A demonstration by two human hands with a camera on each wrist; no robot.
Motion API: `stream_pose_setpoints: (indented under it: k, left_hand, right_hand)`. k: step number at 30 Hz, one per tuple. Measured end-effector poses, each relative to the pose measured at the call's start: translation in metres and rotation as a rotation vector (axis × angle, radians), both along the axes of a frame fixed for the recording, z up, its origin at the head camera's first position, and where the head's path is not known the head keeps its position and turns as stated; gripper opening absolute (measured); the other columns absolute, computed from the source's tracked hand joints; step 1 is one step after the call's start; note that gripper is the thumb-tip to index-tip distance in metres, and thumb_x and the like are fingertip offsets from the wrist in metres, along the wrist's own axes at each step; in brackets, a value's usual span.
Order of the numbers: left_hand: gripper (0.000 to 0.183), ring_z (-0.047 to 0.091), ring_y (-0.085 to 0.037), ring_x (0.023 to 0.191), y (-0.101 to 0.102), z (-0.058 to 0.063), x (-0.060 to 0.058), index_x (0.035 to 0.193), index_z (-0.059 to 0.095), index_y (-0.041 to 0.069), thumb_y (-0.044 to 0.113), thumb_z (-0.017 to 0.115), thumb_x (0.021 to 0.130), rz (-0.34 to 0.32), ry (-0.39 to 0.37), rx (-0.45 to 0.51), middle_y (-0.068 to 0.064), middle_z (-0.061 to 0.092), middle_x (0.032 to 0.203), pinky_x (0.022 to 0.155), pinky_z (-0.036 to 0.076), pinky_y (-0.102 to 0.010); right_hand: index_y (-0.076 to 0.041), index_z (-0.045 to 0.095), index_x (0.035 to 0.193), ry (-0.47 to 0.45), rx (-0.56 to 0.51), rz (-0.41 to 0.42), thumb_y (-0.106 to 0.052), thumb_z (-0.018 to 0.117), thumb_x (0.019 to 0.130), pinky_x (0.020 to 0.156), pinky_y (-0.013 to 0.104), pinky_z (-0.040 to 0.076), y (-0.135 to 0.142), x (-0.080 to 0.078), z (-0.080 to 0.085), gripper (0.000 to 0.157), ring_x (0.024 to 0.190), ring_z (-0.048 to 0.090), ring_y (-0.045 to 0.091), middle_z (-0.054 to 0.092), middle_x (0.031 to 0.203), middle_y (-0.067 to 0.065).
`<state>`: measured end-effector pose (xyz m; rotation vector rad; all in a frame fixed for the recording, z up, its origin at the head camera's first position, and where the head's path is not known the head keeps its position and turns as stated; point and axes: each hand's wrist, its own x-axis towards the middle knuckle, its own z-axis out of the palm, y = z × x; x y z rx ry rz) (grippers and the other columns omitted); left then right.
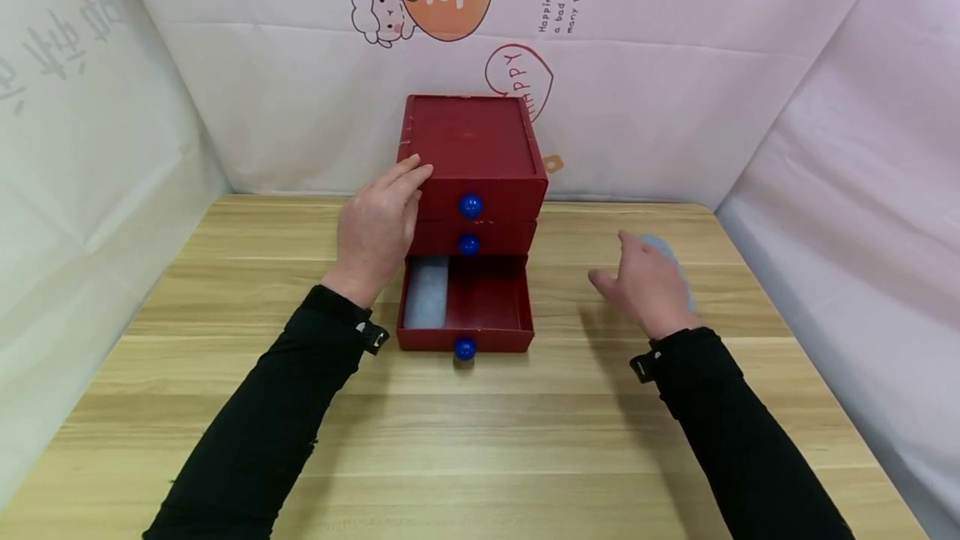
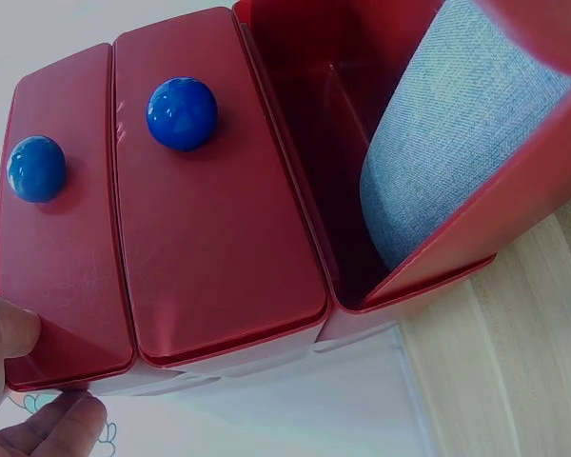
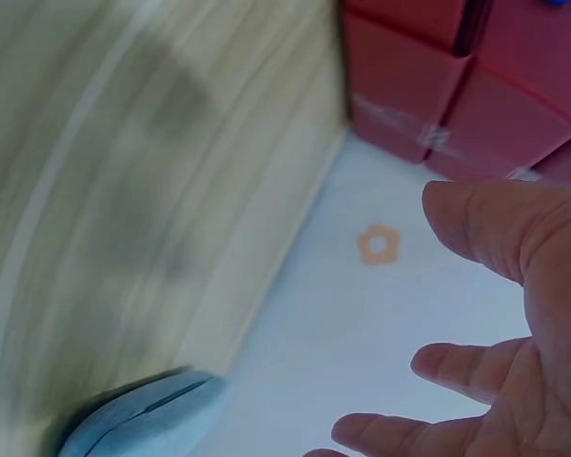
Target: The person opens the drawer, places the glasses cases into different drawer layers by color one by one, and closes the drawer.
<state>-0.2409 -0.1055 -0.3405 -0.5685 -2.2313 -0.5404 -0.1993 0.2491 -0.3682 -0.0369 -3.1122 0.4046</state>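
Observation:
A red drawer cabinet with blue knobs stands at the back of the table, its bottom drawer pulled out. Inside that drawer, along the left side, lies a light blue fabric-covered piece with a curved surface. My left hand holds the cabinet's front left edge near the top; in the left wrist view the thumb lies at the top drawer's front and the fingers at the side. To the right, my right hand is spread over a light blue object with a rounded end and a dark seam, partly hidden by the hand.
The upper two drawers, with their blue knobs, are pushed in. A wood-grain table carries everything. White printed cloth hangs behind and along both sides.

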Motion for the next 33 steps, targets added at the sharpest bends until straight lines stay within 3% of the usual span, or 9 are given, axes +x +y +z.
stream_pose_setpoints:
  k: [4, 8, 14, 20, 33]
  left_hand:
    - [0.038, 0.059, -0.021, 0.118, 0.0, 0.0, 0.0, 0.133, 0.063, 0.013, 0.017, 0.058, 0.096, -0.001, 0.001, 0.002, -0.006, 0.06, 0.137, 0.092, 0.052, -0.036]
    - [0.038, 0.058, -0.02, 0.119, -0.001, -0.001, 0.0, 0.133, 0.063, 0.013, 0.017, 0.058, 0.096, -0.001, 0.001, 0.003, -0.006, 0.06, 0.137, 0.093, 0.052, -0.036]
    - [0.038, 0.058, -0.02, 0.12, -0.001, -0.001, 0.0, 0.134, 0.062, 0.012, 0.017, 0.057, 0.097, -0.008, 0.005, 0.002, -0.006, 0.059, 0.138, 0.093, 0.052, -0.036]
    - [0.037, 0.059, -0.02, 0.119, 0.0, -0.001, -0.001, 0.133, 0.063, 0.012, 0.018, 0.057, 0.097, -0.014, 0.015, 0.004, -0.006, 0.06, 0.137, 0.092, 0.053, -0.036]
    - [0.037, 0.059, -0.02, 0.118, -0.001, -0.001, -0.001, 0.133, 0.062, 0.013, 0.019, 0.057, 0.097, -0.008, 0.015, 0.0, -0.006, 0.06, 0.137, 0.092, 0.053, -0.035]
  right_hand:
    - [0.001, 0.023, 0.152, -0.026, 0.023, -0.046, -0.054, 0.054, 0.09, 0.097, 0.066, 0.039, 0.012, -0.004, -0.007, 0.088, 0.121, 0.038, 0.057, 0.04, 0.141, 0.035]
    - [-0.002, 0.036, 0.142, -0.041, 0.016, -0.078, -0.053, 0.055, 0.09, 0.087, 0.067, 0.042, 0.024, -0.006, -0.012, 0.076, 0.112, 0.042, 0.059, 0.045, 0.131, 0.034]
    - [-0.001, 0.03, 0.144, -0.05, 0.01, -0.102, -0.049, 0.056, 0.089, 0.08, 0.068, 0.042, 0.038, -0.003, -0.022, 0.077, 0.105, 0.043, 0.061, 0.045, 0.12, 0.039]
    - [0.001, 0.035, 0.133, -0.062, 0.024, -0.122, -0.046, 0.057, 0.089, 0.068, 0.062, 0.045, 0.048, -0.002, -0.033, 0.069, 0.093, 0.049, 0.058, 0.048, 0.107, 0.035]
    - [0.007, 0.038, 0.131, -0.134, 0.034, -0.13, -0.04, 0.052, 0.092, 0.056, 0.05, 0.046, 0.058, -0.006, -0.045, 0.062, 0.081, 0.054, 0.05, 0.051, 0.107, 0.04]
